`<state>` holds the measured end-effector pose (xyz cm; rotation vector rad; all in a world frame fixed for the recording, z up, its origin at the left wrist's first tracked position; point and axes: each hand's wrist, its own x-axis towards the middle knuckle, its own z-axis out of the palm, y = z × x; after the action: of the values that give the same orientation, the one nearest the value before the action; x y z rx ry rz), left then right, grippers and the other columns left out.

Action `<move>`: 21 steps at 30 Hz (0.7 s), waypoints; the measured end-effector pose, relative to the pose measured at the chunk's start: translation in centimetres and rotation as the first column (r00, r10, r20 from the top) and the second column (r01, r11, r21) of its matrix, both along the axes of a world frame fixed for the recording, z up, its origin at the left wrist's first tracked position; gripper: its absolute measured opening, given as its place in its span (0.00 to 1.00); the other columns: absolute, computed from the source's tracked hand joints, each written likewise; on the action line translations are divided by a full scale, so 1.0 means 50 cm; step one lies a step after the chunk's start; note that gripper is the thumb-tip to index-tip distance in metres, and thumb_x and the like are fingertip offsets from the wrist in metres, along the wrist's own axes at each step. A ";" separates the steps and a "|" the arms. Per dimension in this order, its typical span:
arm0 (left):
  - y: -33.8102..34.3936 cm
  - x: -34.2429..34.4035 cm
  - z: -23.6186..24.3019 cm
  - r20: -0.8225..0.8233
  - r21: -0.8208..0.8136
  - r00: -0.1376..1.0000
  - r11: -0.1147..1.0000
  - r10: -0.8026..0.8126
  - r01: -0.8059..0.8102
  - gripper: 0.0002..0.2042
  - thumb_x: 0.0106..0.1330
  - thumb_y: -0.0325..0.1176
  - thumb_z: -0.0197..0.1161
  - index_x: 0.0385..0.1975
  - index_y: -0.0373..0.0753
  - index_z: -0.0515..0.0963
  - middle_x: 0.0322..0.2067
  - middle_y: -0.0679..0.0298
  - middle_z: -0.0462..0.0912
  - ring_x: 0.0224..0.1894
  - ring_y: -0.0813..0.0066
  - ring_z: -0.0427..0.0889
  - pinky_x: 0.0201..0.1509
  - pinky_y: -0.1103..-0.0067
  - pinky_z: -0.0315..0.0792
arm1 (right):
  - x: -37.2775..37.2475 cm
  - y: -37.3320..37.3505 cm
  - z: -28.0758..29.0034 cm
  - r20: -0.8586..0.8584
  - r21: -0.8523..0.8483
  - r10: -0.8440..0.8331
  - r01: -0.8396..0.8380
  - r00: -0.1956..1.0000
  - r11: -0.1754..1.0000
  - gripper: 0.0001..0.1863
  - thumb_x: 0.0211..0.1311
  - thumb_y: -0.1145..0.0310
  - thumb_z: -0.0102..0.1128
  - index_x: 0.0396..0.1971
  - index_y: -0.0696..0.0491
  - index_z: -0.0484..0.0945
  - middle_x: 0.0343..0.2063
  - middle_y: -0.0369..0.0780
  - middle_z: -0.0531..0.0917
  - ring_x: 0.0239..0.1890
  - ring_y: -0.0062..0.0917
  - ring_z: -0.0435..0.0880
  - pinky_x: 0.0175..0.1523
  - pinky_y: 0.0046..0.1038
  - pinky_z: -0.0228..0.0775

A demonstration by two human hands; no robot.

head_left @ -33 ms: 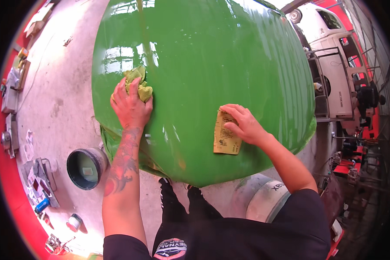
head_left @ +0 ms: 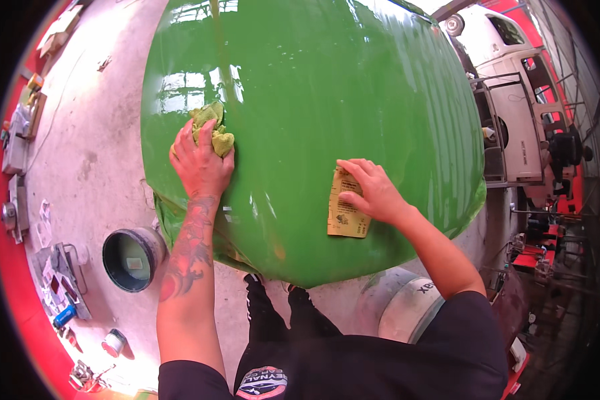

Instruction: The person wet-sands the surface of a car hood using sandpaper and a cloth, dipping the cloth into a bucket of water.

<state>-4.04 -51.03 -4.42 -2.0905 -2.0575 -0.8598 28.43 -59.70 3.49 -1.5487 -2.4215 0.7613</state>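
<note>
1. Pressed flat under the fingers of the right hand (head_left: 373, 193), a yellowish sheet of sandpaper (head_left: 345, 208) lay against the glossy green panel (head_left: 326, 107); the hand was spread open on top of it rather than closed around it
2. Left hand (head_left: 198, 163) gripped a bunched yellow-green cloth (head_left: 212, 127), fingers curled over its near edge and holding it on the panel
3. Both hands rested on the near part of the green panel, the cloth to the left and a little farther away, the sandpaper to the right and nearer, well apart from each other
4. On the concrete floor (head_left: 100, 147) to the left stood a round grey bucket (head_left: 132, 259), below the left forearm
5. Small tools and cans lay scattered along the far-left edge of the floor
6. A white vehicle (head_left: 506, 87) stood at the far right, beyond the panel
7. A pale drum (head_left: 406, 310) lay near the right arm, partly hidden under the panel
</note>
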 end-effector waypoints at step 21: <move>0.000 0.002 0.003 -0.024 -0.001 1.000 1.000 0.015 -0.015 0.28 0.52 0.44 0.69 0.56 0.57 0.71 0.59 0.63 0.69 0.63 0.62 0.66 0.65 0.62 0.58 | 0.136 -0.075 0.001 0.047 0.037 -0.296 0.295 0.954 0.955 0.16 0.59 0.77 0.53 0.47 0.52 0.77 0.38 0.41 0.78 0.39 0.31 0.80 0.42 0.33 0.73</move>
<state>-3.91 -51.03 -4.25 -2.0727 -2.0597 -0.8269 35.23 -63.48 3.55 -1.8825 -2.1493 0.6307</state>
